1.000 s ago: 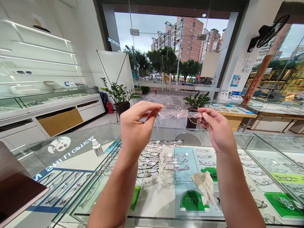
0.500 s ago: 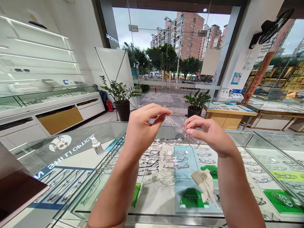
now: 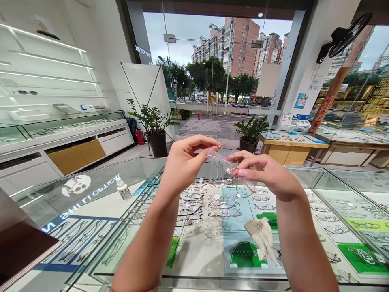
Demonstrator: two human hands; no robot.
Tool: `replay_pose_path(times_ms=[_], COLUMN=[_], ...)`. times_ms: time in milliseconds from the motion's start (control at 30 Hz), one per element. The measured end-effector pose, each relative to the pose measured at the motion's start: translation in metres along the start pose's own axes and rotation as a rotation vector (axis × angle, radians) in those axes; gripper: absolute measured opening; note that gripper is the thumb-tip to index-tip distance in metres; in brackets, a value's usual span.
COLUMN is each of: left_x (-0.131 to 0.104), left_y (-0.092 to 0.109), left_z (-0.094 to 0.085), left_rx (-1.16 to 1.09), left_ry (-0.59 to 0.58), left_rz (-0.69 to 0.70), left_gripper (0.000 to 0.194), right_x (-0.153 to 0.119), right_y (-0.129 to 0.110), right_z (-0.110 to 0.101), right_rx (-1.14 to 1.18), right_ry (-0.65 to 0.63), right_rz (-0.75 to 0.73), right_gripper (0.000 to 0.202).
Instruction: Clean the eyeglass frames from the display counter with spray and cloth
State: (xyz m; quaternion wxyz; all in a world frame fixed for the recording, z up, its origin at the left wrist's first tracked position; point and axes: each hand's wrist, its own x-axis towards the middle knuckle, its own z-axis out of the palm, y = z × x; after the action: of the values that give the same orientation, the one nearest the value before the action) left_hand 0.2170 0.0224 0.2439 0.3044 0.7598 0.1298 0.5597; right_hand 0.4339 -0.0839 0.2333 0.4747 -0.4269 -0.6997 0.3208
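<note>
Both hands pinch thin-rimmed glasses (image 3: 226, 164) in midair above the glass counter (image 3: 91, 227): left hand (image 3: 185, 162) fingertips closed on one end, right hand (image 3: 261, 172) on the middle. Cloth (image 3: 263, 237) lies on the counter below, small bottle (image 3: 123, 189) well left, open air around the hands.

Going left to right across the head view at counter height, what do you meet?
Dark brown wooden board → small white plastic bottle → left hand → thin clear-lensed metal-rimmed glasses held by both hands → right hand, with the crumpled beige cloth lying on the glass counter below it.
</note>
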Motion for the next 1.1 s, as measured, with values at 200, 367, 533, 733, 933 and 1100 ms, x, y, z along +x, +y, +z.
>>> replay_pose_path(times_ms=[200, 367, 533, 733, 933, 1100], left_x=[0.003, 0.003, 0.008, 0.005, -0.009, -0.008], left_y=[-0.008, -0.012, -0.02, -0.022, -0.01, -0.02], left_z=[0.003, 0.006, 0.015, 0.034, 0.05, 0.055], left_rx=[-0.368, -0.585, -0.674, -0.304, -0.093, -0.131], left_ry=[-0.091, -0.136, -0.113, 0.357, 0.017, -0.081], left_rz=[-0.207, -0.375, -0.45, -0.211, -0.261, -0.363], left_gripper=[0.024, 0.025, 0.026, 0.013, 0.026, 0.029], right_x=[0.001, 0.002, 0.004, 0.01, 0.017, 0.019], right_y=[0.0, 0.003, 0.005, 0.013, 0.022, 0.023], right_z=[0.005, 0.004, 0.004, 0.01, 0.021, 0.033], right_rx=[0.049, 0.005, -0.02, -0.149, -0.439, -0.747], right_ry=[0.013, 0.014, 0.095, 0.483, 0.745, 0.731], right_rz=[0.034, 0.103, 0.078, -0.043, -0.187, -0.25], right_gripper=[0.015, 0.022, 0.018, 0.013, 0.012, 0.017])
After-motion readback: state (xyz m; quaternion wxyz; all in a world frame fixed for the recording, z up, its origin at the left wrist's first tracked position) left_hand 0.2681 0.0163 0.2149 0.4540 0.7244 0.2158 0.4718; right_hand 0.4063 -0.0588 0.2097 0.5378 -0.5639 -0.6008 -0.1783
